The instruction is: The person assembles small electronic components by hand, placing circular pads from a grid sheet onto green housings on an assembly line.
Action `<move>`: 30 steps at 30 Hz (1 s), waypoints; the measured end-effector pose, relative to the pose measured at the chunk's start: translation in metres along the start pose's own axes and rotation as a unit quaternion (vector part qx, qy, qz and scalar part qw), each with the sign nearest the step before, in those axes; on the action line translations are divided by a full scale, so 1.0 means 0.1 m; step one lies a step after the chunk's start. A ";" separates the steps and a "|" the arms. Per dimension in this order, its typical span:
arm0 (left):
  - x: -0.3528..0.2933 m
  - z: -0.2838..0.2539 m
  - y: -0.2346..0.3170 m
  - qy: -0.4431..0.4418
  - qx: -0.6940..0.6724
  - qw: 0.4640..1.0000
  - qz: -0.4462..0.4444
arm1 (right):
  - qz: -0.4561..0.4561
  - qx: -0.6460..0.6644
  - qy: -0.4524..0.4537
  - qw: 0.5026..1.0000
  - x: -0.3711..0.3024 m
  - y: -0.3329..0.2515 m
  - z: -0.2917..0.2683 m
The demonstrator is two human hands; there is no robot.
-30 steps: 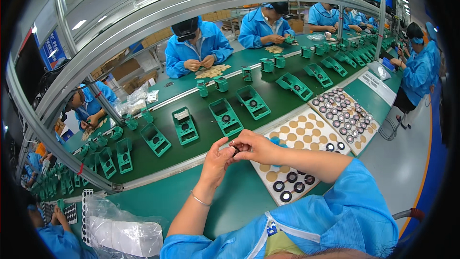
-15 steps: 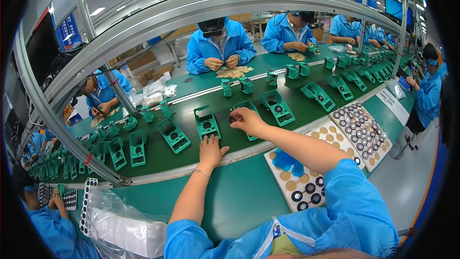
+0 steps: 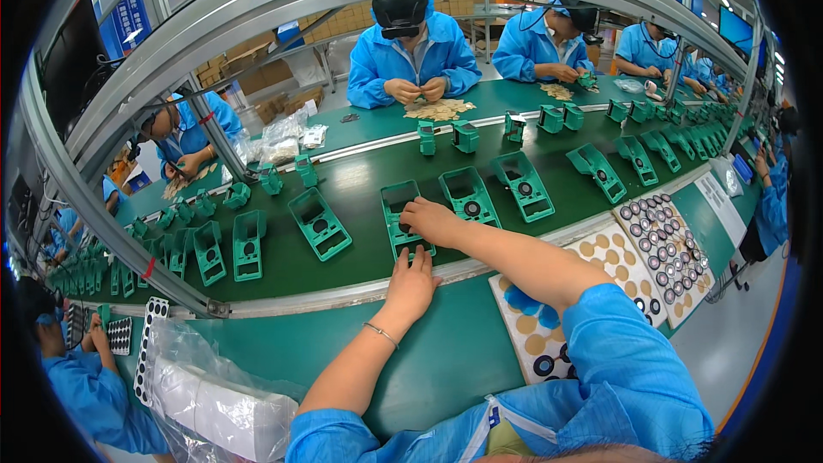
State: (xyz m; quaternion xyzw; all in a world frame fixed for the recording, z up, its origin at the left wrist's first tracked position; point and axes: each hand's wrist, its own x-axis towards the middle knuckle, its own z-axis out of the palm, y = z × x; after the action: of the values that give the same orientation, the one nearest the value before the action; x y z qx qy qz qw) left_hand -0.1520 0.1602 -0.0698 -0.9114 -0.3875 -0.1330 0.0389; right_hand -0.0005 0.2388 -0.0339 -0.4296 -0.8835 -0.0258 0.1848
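Note:
In front of me a green plastic housing (image 3: pixel 399 197), open-topped, lies on the dark green belt. My right hand (image 3: pixel 433 221) reaches over it with the fingers bent down inside, closed on a round black part that they largely cover. My left hand (image 3: pixel 411 285) rests its outstretched fingers against the near end of the same housing. Just right of it lies a second housing (image 3: pixel 470 193) with a round black part in it. Another housing (image 3: pixel 320 225) sits to the left, its round centre dark.
More housings (image 3: pixel 523 187) and small green pieces (image 3: pixel 465 136) line the belt. At my right are boards of round parts (image 3: pixel 664 244) and a blue object (image 3: pixel 530 305). A plastic bag of white blocks (image 3: pixel 231 407) lies left. A metal frame (image 3: pixel 206 111) crosses ahead; co-workers (image 3: pixel 413 60) sit beyond.
My right hand has moved left with the round black part, down into the housing before me. My left hand stays at that housing's near end. The view has shifted somewhat.

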 end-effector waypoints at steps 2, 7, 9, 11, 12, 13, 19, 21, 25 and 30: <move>0.00 -0.02 0.01 -0.002 -0.004 1.000 0.001 | -0.014 -0.012 -0.010 1.000 -0.01 0.04 0.02; 0.01 -0.02 0.02 -0.001 0.000 1.000 0.007 | -0.045 -0.030 -0.023 0.998 -0.01 0.13 0.07; 0.02 -0.02 0.03 -0.011 -0.013 1.000 0.006 | -0.073 -0.036 0.010 0.997 -0.01 0.17 0.08; 0.01 -0.03 0.03 -0.010 -0.014 1.000 0.004 | -0.071 -0.022 0.014 0.997 -0.02 0.16 0.09; 0.01 -0.02 0.03 -0.008 -0.015 1.000 0.006 | -0.066 -0.010 0.018 0.998 -0.02 0.16 0.09; 0.01 -0.02 0.04 -0.008 -0.016 1.000 0.005 | -0.067 -0.010 0.017 0.998 -0.03 0.17 0.09; 0.03 -0.03 0.05 -0.003 -0.025 1.000 0.007 | -0.086 -0.048 0.008 0.995 -0.10 0.19 0.07; 0.03 -0.02 0.05 -0.007 -0.033 0.999 0.009 | -0.071 -0.038 0.016 0.997 -0.15 0.13 0.07; 0.02 -0.02 0.05 0.000 -0.039 0.999 0.011 | -0.076 -0.128 0.001 0.989 -0.27 0.04 0.08; 0.06 -0.04 0.06 -0.011 -0.047 0.999 0.015 | 0.022 -0.073 -0.045 0.996 -0.37 -0.02 0.04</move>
State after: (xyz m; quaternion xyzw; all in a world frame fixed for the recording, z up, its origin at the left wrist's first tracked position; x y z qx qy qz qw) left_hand -0.1447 0.1596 -0.0639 -0.9194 -0.3672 -0.1406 -0.0061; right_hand 0.0180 0.2105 -0.0501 -0.4622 -0.8770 -0.0668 0.1135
